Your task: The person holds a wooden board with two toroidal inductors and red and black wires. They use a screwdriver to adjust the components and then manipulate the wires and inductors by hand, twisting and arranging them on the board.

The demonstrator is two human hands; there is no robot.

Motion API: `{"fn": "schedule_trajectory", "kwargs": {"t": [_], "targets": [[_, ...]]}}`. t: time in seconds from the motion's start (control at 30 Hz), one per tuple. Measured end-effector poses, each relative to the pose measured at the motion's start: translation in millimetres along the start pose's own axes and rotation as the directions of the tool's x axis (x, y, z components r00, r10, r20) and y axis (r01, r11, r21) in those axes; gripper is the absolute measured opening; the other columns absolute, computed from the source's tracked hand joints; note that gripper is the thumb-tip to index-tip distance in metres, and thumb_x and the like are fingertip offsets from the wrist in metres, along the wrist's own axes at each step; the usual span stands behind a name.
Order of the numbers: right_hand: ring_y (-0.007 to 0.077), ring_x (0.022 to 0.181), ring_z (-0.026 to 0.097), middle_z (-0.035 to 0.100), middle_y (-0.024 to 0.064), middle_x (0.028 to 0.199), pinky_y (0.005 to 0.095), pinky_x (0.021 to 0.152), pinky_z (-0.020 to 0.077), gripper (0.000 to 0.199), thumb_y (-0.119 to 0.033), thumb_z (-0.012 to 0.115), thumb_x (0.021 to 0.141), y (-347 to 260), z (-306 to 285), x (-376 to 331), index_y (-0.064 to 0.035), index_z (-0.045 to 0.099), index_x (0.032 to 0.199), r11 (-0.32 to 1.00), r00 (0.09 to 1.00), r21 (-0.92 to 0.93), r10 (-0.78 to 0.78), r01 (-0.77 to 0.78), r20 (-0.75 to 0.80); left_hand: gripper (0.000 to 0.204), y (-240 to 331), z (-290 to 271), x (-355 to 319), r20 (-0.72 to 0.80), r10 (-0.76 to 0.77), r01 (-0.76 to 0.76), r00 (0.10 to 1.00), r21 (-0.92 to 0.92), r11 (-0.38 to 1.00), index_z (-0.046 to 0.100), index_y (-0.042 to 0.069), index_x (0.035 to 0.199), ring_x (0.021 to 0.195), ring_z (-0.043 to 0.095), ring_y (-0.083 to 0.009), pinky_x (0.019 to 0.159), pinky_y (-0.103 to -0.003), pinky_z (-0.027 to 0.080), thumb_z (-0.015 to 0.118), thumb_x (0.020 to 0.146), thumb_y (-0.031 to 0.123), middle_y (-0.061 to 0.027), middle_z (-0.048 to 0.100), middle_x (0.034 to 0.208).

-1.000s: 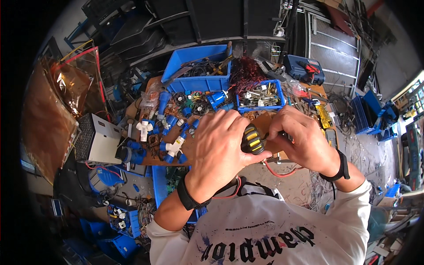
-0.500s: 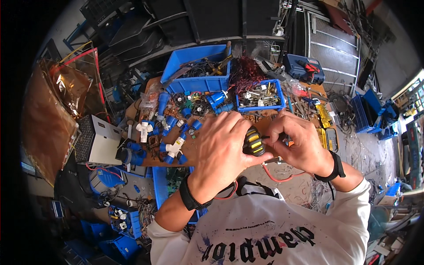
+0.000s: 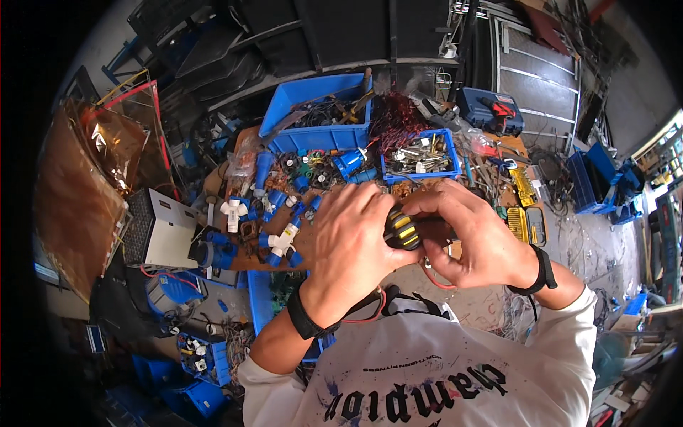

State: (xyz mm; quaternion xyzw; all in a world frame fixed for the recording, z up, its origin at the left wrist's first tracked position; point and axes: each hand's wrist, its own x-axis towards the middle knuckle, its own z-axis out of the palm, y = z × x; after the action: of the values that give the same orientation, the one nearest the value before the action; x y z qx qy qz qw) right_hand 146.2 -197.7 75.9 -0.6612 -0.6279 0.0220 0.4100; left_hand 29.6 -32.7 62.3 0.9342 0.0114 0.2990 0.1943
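Observation:
My left hand (image 3: 352, 228) is closed around a short, round black-and-yellow ribbed piece (image 3: 403, 229), its thumb along the near side. From the right, my right hand (image 3: 473, 231) curls over the same piece, with fingertips at its upper edge and the thumb bent in close below. A dark portion shows between the right thumb and fingers, in shadow and too dim to name. Both hands are raised above the front edge of the workbench (image 3: 313, 245). A red hose (image 3: 435, 280) passes just beneath the right hand.
White-and-blue pipe fittings (image 3: 283, 240) lie on the left of the bench. Behind stand a large blue bin (image 3: 320, 135) of cables and tools and a smaller blue tray (image 3: 421, 171) of metal parts. A yellow bit case (image 3: 525, 226) and a red drill (image 3: 502, 114) are at the right.
My right hand has gone from a pinch beside the ribbed piece to a wider curl over it, shifting slightly left. The left hand has turned the piece a little.

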Motion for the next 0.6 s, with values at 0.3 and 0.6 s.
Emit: {"fn": "schedule_trajectory", "kwargs": {"t": [0.3, 0.6], "targets": [[0.0348, 0.089, 0.062, 0.064, 0.0142, 0.094, 0.0423, 0.084, 0.0504, 0.048, -0.023, 0.084, 0.077, -5, 0, 4, -0.0009, 0.059, 0.112, 0.994, 0.994, -0.014, 0.109, -0.109, -0.001, 0.053, 0, 4, -2, -0.009, 0.055, -0.053, 0.998, 0.148, 0.988, 0.066, 0.006, 0.095, 0.087, 0.061, -0.0289, 0.077, -0.041, 0.046, 0.089, 0.057, 0.035, -0.0059, 0.064, 0.094], [0.0300, 0.083, 0.060, 0.069, 0.0100, 0.088, 0.0413, 0.079, 0.0470, 0.045, -0.020, 0.083, 0.076, -5, 6, 4, -0.0034, 0.061, 0.111, 0.980, 0.985, -0.105, 0.160, -0.167, -0.068, 0.045, 4, 7, 2, -0.016, 0.044, -0.042, 0.999, 0.143, 0.989, 0.065, 0.007, 0.096, 0.089, 0.060, -0.0291, 0.076, -0.041, 0.045, 0.083, 0.058, 0.022, -0.0064, 0.063, 0.093]]}}
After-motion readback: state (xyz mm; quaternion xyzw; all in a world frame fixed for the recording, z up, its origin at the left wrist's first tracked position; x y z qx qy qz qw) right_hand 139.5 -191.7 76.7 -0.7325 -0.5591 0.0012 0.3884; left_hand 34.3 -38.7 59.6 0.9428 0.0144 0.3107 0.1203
